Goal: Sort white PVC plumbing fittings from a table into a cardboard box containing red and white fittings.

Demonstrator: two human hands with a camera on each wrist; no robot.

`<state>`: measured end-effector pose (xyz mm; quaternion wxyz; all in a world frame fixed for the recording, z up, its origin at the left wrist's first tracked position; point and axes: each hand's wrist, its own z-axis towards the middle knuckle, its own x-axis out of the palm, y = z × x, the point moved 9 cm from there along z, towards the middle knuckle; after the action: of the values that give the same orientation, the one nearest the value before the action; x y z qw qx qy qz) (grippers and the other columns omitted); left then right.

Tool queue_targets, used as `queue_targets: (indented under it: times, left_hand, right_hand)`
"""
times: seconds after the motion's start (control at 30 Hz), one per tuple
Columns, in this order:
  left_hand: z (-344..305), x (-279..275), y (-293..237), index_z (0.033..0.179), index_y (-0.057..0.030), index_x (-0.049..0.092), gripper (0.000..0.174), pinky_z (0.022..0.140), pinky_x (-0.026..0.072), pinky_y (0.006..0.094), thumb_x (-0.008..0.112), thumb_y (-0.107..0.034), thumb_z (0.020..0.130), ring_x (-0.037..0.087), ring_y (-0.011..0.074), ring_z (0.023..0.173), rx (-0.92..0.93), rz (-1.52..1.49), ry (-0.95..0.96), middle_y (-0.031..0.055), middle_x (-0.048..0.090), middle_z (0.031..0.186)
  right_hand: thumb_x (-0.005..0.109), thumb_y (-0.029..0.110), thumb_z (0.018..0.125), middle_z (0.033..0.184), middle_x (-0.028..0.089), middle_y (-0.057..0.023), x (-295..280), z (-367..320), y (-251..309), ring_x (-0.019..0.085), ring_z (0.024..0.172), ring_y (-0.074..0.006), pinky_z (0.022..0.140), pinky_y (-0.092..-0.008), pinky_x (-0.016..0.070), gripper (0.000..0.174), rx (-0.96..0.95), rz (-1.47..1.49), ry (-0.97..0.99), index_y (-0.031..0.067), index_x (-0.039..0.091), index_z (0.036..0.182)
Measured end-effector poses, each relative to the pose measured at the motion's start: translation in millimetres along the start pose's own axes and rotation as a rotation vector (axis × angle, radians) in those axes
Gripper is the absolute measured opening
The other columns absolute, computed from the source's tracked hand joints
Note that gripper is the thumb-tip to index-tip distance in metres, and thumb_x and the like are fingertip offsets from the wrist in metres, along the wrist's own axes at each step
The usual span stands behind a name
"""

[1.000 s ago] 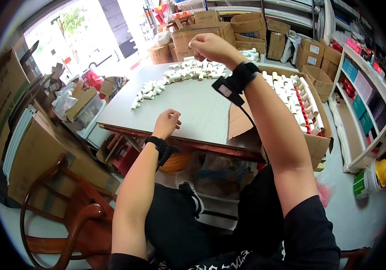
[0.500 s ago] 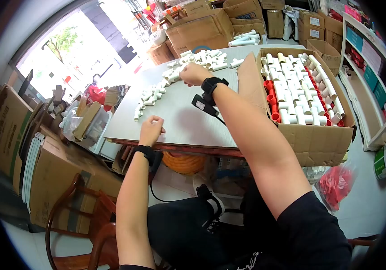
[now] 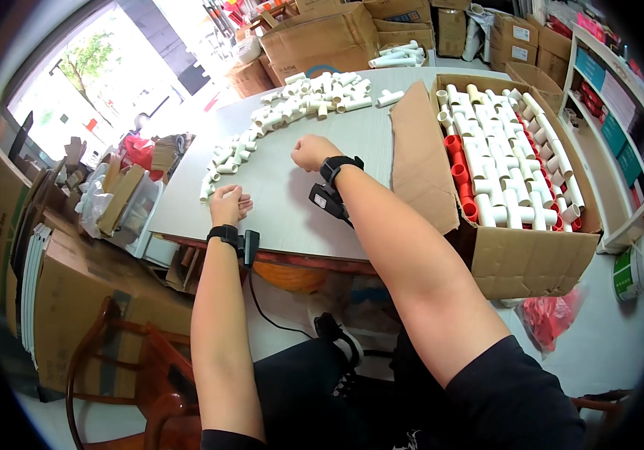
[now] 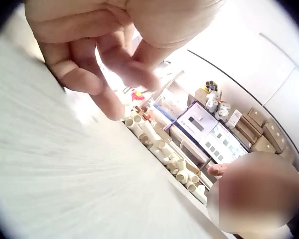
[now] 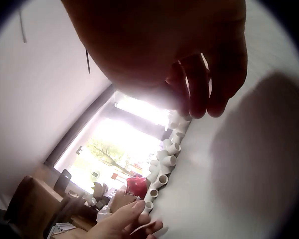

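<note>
My left hand (image 3: 229,203) hovers over the near left part of the table (image 3: 284,217), fingers loosely bent around nothing. Close beyond it ends a curved row of white plastic pipe fittings (image 3: 226,166), mostly tees. My right hand (image 3: 314,153) hangs above the table's middle, its shadow on the surface. In the right wrist view its fingers (image 5: 217,99) droop loosely with nothing between them. Farther back lies a heap of the same white pipe fittings (image 3: 322,94). At the right, a cardboard box (image 3: 535,262) holds packed rows of white fittings and red fittings (image 3: 460,174).
The box's flap (image 3: 421,161) spreads over the table's right side. White pipe pieces (image 3: 398,55) lie at the far edge. A wooden chair (image 3: 149,360) stands at lower left, a white shelf (image 3: 599,161) at right. Black cameras (image 3: 328,201) with cables sit on both wrists.
My right hand has come down from high near the box, past the heap, and back toward me. My left hand has shifted left, toward the end of the row. The head view has turned rightward.
</note>
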<state>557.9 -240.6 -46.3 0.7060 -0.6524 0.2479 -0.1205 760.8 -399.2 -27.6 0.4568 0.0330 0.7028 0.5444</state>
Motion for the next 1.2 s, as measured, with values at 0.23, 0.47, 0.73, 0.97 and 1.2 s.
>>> queue_targets:
  times: [0.23, 0.47, 0.73, 0.97, 1.2]
  left_hand:
    - [14.3, -0.5, 13.8, 0.102, 0.0018, 0.056, 0.036, 0.063, 0.0508, 0.0250, 0.046, -0.032, 0.093, 0.063, 0.0199, 0.077, -0.201, -0.068, 0.140, 0.0132, 0.061, 0.090]
    - [21.7, -2.2, 22.7, 0.109, 0.0056, 0.049, 0.036, 0.073, 0.0512, 0.0299, 0.045, -0.026, 0.092, 0.062, 0.0235, 0.087, -0.193, -0.060, 0.173, 0.0195, 0.058, 0.100]
    - [39.1, -13.4, 41.3, 0.110, 0.0024, 0.034, 0.033, 0.078, 0.0541, 0.0423, 0.043, -0.026, 0.094, 0.058, 0.0387, 0.098, -0.410, -0.332, 0.214, 0.0294, 0.049, 0.114]
    - [77.0, -29.7, 13.2, 0.106, -0.0059, 0.045, 0.028, 0.070, 0.0520, 0.0381, 0.045, -0.029, 0.090, 0.059, 0.0255, 0.080, -0.285, 0.055, 0.169, 0.0122, 0.056, 0.096]
    - [119.4, -36.8, -11.8, 0.119, -0.0043, 0.045, 0.048, 0.073, 0.0474, 0.0371, 0.050, -0.039, 0.086, 0.053, 0.0213, 0.085, -0.228, 0.215, 0.081, 0.0083, 0.048, 0.115]
  right_hand:
    - [0.049, 0.022, 0.078, 0.085, 0.068, -0.0139, 10.2, 29.0, -12.3, 0.065, 0.081, -0.0291, 0.077, -0.0365, 0.0497, 0.025, -0.100, -0.142, -0.147, 0.0079, 0.068, 0.088]
    - [0.050, 0.016, 0.079, 0.111, 0.061, -0.0198, 32.7, 28.6, 4.4, 0.059, 0.104, -0.0322, 0.089, -0.0384, 0.0464, 0.032, -0.056, -0.067, -0.003, 0.0038, 0.065, 0.106]
    - [0.052, 0.021, 0.075, 0.093, 0.065, -0.0186, 101.4, 52.9, 51.4, 0.063, 0.089, -0.0339, 0.082, -0.0385, 0.0487, 0.027, -0.173, 0.131, -0.079, 0.0067, 0.069, 0.091]
    - [0.056, 0.022, 0.075, 0.104, 0.061, -0.0251, 112.8, 23.5, 77.0, 0.060, 0.099, -0.0366, 0.087, -0.0406, 0.0470, 0.039, -0.044, 0.443, 0.046, -0.0008, 0.059, 0.107]
    - [0.055, 0.020, 0.076, 0.109, 0.059, -0.0272, 130.7, 46.7, 74.2, 0.058, 0.103, -0.0357, 0.090, -0.0399, 0.0461, 0.049, 0.061, 0.645, -0.047, -0.0057, 0.049, 0.117]
